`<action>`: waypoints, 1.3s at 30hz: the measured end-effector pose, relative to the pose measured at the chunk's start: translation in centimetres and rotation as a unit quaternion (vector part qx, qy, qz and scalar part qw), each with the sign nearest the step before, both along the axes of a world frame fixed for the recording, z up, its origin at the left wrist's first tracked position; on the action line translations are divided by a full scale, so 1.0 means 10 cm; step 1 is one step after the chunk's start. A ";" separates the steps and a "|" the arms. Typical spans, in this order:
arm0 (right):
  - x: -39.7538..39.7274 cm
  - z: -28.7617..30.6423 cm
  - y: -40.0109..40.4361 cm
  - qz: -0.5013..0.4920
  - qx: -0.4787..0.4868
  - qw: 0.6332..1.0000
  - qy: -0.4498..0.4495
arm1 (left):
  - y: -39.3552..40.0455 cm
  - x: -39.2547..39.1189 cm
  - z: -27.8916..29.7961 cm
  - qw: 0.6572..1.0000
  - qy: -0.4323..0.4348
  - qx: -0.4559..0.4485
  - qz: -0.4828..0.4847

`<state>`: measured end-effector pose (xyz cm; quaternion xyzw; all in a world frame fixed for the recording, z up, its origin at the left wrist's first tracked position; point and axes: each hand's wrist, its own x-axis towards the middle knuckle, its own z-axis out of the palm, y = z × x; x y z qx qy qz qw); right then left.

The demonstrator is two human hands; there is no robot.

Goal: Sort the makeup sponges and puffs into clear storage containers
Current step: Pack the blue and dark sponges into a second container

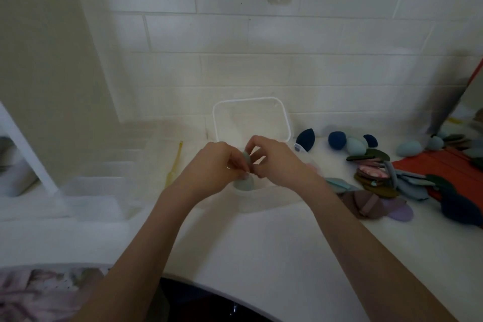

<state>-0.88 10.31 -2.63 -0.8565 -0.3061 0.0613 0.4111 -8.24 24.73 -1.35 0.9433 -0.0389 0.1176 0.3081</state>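
My left hand [209, 167] and my right hand [277, 159] meet over the white counter, both pinching a pale green sponge [247, 158]. Another pale green sponge [244, 183] lies just below them, inside a low clear container [261, 204] whose walls are faint. A clear lid or box [251, 119] leans on the wall behind the hands. To the right lie dark blue sponges [337, 140], light blue sponges [356, 145] and a heap of flat puffs [376, 175] in olive, pink, blue and mauve.
A larger clear container [109, 178] stands at the left. A yellow stick [175, 162] lies beside it. An orange cloth [444, 165] sits under the puffs at the right edge, before a mirror [470, 112]. The white brick wall closes the back.
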 end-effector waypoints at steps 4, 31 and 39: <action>-0.02 0.02 0.05 0.005 -0.075 0.993 -0.086 | 0.01 -0.02 -0.01 1.000 -0.003 -0.009 -0.005; -0.14 0.12 0.03 0.023 -0.136 0.989 0.043 | 0.07 -0.03 0.01 0.998 0.047 0.045 0.001; -0.14 0.07 0.08 0.027 -0.134 0.989 0.047 | 0.03 -0.03 0.08 0.995 0.092 0.037 0.011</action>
